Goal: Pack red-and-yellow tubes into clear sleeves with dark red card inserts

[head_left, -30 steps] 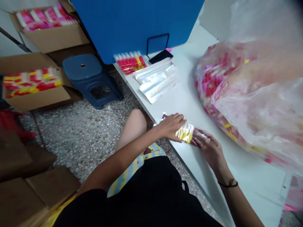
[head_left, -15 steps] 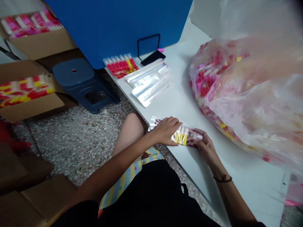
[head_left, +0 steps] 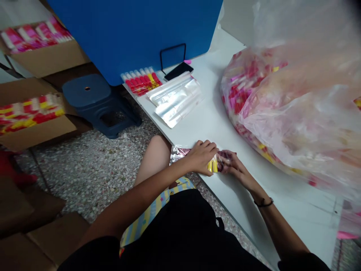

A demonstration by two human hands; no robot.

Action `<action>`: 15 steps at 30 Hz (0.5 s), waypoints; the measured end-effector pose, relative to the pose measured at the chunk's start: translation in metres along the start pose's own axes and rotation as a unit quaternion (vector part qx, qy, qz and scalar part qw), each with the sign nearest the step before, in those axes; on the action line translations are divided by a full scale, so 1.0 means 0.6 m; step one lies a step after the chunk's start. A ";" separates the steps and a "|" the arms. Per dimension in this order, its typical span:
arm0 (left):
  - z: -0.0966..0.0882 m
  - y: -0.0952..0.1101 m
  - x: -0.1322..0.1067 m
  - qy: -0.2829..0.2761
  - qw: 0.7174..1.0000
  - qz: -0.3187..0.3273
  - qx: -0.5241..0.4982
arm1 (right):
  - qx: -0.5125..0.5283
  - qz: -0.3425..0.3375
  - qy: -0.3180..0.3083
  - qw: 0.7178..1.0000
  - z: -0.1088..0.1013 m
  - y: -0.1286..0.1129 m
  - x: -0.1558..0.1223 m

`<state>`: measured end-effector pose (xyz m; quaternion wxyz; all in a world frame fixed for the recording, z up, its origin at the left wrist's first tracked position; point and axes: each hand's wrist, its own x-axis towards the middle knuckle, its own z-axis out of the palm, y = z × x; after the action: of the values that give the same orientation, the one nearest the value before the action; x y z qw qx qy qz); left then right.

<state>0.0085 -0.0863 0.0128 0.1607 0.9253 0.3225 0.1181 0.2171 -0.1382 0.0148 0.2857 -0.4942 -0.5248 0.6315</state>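
Observation:
A clear plastic packet [head_left: 178, 151] lies at the near edge of the white table, with small yellow tube-like pieces [head_left: 213, 165] showing in it. My left hand [head_left: 201, 156] is closed over the middle of the packet, covering much of it. At its right end, the fingers of my right hand [head_left: 235, 167] pinch the packet; dark reddish pieces show there, too blurred to name. Farther up the table are flat silvery plastic sleeves [head_left: 180, 103] and a filled packet of red and yellow tubes with whitish ends [head_left: 141, 79].
A large translucent bag [head_left: 270, 124] of red, pink and yellow pieces fills the table's right side. A phone [head_left: 179, 71] lies by a black wire stand [head_left: 173, 46] and blue panel [head_left: 135, 34]. To the left are a blue stool [head_left: 87, 90] and cartons of packets [head_left: 39, 130].
The right hand has moved slightly left, closer to my left hand. Fewer yellow pieces show between the hands, and more of the packet's left end is visible.

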 end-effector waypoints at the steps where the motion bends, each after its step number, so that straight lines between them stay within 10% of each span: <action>1: 0.000 0.008 0.002 -0.001 1.000 -0.007 0.011 | 0.009 -0.001 -0.001 1.000 0.001 0.003 0.000; 15: 0.068 0.093 0.020 0.041 0.982 -0.138 0.126 | 0.133 0.006 0.008 0.991 -0.011 0.018 0.013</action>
<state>0.0620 -0.1293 -0.0027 0.0441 0.8793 0.4653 0.0914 0.2223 -0.1316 0.0025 0.3491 -0.4599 -0.4310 0.6934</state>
